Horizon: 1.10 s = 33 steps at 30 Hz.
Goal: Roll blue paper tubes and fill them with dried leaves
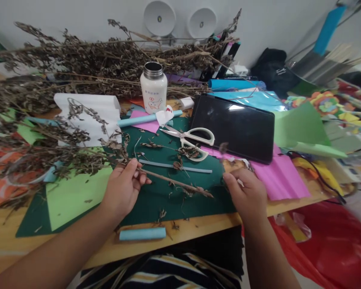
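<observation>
Left hand (123,189): fingers clamped on dried branch (175,183).
Right hand (247,193): fingers curled, blurred; grip unclear.
Open room: green sheet (156,202) between hands.

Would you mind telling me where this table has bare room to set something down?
The table is bare along its near edge, left of the blue roll. The dark green sheet below the twig in the left hand holds only crumbs. Dried branches crowd the left and back; scissors and tablet fill the middle.
</observation>
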Each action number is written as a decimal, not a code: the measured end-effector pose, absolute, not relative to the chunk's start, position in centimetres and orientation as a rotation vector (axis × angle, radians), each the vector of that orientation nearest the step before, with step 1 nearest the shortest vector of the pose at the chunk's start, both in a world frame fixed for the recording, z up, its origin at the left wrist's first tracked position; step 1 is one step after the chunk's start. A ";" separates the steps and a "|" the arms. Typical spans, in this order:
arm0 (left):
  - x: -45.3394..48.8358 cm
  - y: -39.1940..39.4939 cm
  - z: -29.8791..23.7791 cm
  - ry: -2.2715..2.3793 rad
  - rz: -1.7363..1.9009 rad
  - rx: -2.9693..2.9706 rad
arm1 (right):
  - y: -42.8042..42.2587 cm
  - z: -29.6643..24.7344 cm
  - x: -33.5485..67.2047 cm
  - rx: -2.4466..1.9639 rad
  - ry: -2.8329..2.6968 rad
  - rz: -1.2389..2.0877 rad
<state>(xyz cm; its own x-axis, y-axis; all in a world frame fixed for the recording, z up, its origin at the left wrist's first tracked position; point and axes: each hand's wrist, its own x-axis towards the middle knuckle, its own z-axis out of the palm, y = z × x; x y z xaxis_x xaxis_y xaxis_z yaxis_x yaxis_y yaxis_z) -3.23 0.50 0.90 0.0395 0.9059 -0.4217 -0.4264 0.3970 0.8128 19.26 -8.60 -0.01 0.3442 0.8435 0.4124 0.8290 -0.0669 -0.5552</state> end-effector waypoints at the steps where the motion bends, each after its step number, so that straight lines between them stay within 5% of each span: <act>1: -3.3 0.6 0.9 1.092 1.099 0.552 | -8.7 0.2 19.5 -1.920 -1.556 -0.017; 4: -3.4 0.5 0.9 1.063 1.087 0.596 | -8.6 1.0 19.6 -1.817 -1.720 0.091; 15: -4.1 -0.5 0.8 0.839 1.126 0.864 | -6.3 3.1 17.4 -1.270 -2.039 1.425; 19: -4.2 -0.2 0.9 0.870 1.132 0.827 | -6.0 2.9 16.8 -1.257 -1.964 1.644; 22: -4.1 -0.2 1.2 0.909 1.145 0.809 | -6.7 2.8 16.2 -1.483 -1.964 1.227; 27: -4.0 0.1 1.4 1.051 1.150 0.697 | -8.7 1.9 14.4 -1.701 -1.855 -0.376; 33: -3.8 -0.2 1.5 1.076 1.101 0.567 | -8.0 0.3 13.5 -1.733 -1.787 -0.620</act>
<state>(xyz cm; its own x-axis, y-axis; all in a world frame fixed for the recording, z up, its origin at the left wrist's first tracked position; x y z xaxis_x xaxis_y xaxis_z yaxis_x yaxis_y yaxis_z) -3.80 -0.16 1.50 0.0580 0.9117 -0.4066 -0.4270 0.3908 0.8154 13.50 -8.05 0.34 0.0005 0.7333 0.6799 0.9969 0.0535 -0.0584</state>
